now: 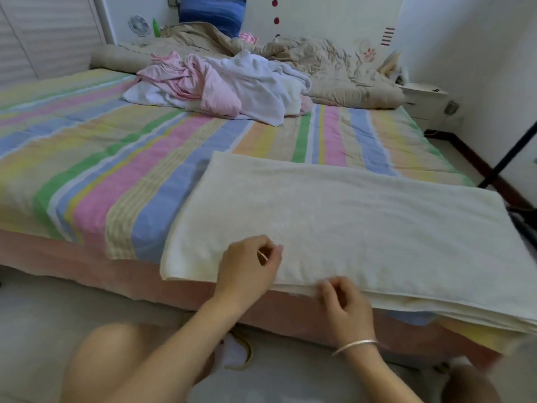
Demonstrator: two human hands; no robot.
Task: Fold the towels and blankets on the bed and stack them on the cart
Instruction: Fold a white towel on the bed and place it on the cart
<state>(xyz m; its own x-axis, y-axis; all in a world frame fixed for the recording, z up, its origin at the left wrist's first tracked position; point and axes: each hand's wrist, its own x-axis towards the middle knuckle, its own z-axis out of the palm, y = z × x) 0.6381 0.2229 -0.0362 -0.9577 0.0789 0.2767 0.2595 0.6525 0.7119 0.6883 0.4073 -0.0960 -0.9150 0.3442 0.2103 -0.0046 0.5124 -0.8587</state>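
Hands [249, 266] [344, 299] at near edge of towel [363, 222]

Cream towel [348, 222] folded in layers, flat on near right corner of bed [116, 170], striped sheet. Left hand [250, 266] on top of towel near front edge, fingers curled, thumb meeting forefinger; grip unclear. Right hand [343, 301] blurred, fingers curled round towel's front edge; bracelet [356, 346] on wrist. Crumpled pink and white pile [220, 82] mid-bed, well apart from towel. Beige quilt [334, 71] bunched at head end, blue pillow [212, 13] behind.
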